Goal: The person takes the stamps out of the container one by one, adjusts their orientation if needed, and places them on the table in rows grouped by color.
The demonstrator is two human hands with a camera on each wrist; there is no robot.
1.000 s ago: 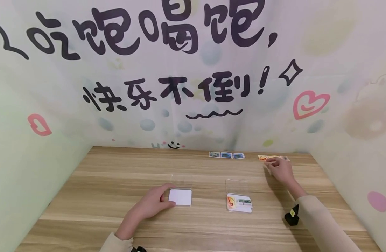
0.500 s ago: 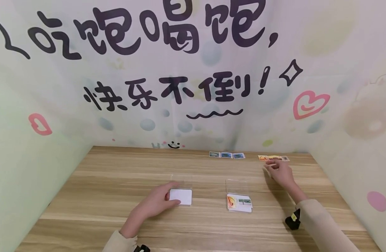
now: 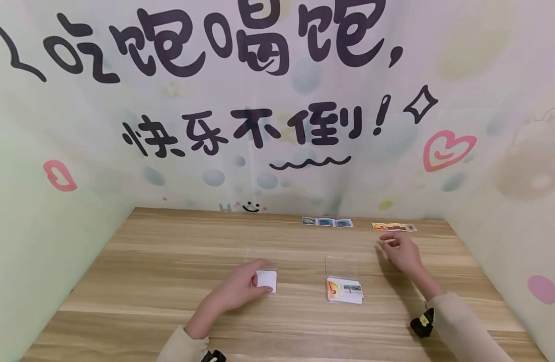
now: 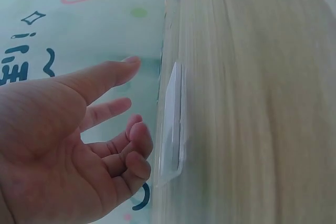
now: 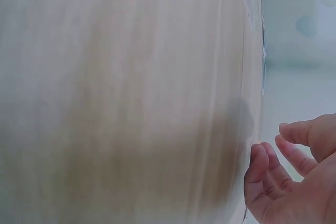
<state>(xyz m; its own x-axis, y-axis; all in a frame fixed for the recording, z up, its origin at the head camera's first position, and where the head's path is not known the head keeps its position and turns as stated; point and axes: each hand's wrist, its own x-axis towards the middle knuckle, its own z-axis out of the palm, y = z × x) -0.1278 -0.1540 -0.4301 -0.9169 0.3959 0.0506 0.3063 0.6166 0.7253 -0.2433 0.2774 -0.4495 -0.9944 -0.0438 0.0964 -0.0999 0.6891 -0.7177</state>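
My left hand [image 3: 241, 286] hovers over a stack of white cards [image 3: 267, 281] in a clear plastic box [image 4: 172, 124], covering its left part in the head view. From the left wrist view, thumb and fingers are spread apart beside the box, with nothing between them. My right hand [image 3: 403, 251] is just in front of a row of picture cards [image 3: 396, 227] at the back right. Its fingers are loosely bent, and a gap shows between thumb and fingertips [image 5: 257, 153]. Neither hand holds anything.
A second clear box [image 3: 340, 267] stands right of the first, with picture cards [image 3: 344, 290] in its front half. Farther back lies a row of blue picture cards [image 3: 326, 221] along the wall. A printed cloth [image 3: 205, 191] hangs behind the wooden table [image 3: 146, 261].
My left hand has moved right across the white cards, covering more of them. My right hand has drawn slightly back from the card row, uncovering its middle card.
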